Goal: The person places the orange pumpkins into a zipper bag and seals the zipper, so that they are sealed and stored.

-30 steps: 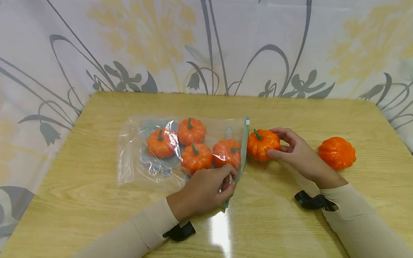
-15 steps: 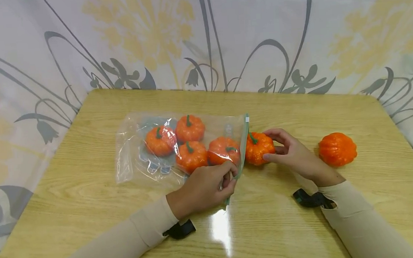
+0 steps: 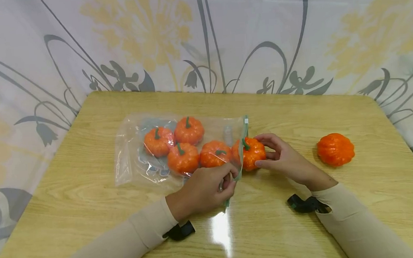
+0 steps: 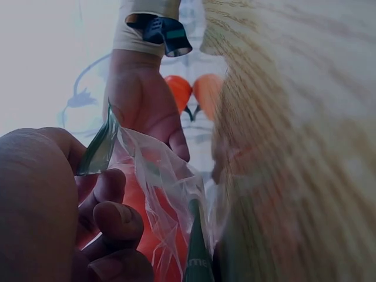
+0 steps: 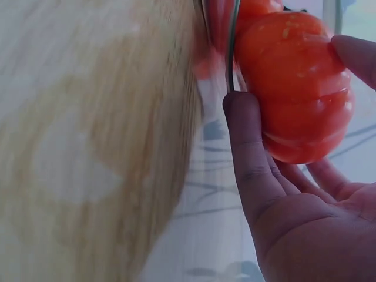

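Head view has my left hand [image 3: 203, 189] pinching the clear bag [image 3: 211, 128] at its green mouth [image 3: 241, 152], my right hand [image 3: 289, 163] gripping a pumpkin [image 3: 253, 154] partly inside it, just right of my left hand, the bag's long axis stretching leftward.

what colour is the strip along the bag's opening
Green; the strip shows best in the left wrist view.

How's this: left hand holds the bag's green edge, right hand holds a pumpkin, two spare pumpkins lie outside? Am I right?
Not quite: the head view shows just one spare pumpkin outside the bag. The left hand holds the bag's green edge, the right hand a pumpkin.
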The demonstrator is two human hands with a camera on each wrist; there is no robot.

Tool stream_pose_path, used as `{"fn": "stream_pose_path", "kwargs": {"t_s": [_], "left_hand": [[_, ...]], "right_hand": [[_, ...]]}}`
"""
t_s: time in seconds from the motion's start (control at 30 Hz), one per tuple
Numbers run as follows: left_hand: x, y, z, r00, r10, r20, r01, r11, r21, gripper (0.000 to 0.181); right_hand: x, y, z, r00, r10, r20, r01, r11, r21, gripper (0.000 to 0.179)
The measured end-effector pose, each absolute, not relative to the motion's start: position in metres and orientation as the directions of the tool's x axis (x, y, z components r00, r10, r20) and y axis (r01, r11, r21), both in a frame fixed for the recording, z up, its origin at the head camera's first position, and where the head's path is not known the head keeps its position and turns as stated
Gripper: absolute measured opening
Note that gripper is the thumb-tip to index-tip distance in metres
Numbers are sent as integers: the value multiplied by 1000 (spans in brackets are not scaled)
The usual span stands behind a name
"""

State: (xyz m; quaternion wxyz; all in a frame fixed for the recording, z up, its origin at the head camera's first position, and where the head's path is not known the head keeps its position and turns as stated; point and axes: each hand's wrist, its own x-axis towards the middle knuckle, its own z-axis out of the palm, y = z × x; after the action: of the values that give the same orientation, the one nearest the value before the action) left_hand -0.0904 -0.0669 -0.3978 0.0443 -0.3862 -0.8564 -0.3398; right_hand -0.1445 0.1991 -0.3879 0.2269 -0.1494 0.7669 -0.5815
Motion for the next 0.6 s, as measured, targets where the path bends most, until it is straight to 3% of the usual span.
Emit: {"fn": "stream_pose_path", "kwargs": {"t_s": [0.3, 0.6], "left_hand": [[-90, -66, -400, -698, 608, 378, 699, 464, 543, 12], [-88, -66, -400, -696, 587, 414, 704, 444, 554, 12]], "right_hand": [[-144, 198, -394, -839, -515, -176, 48, 252, -967, 69], [-143, 196, -395, -854, -500, -146, -40, 342, -939, 73]]}}
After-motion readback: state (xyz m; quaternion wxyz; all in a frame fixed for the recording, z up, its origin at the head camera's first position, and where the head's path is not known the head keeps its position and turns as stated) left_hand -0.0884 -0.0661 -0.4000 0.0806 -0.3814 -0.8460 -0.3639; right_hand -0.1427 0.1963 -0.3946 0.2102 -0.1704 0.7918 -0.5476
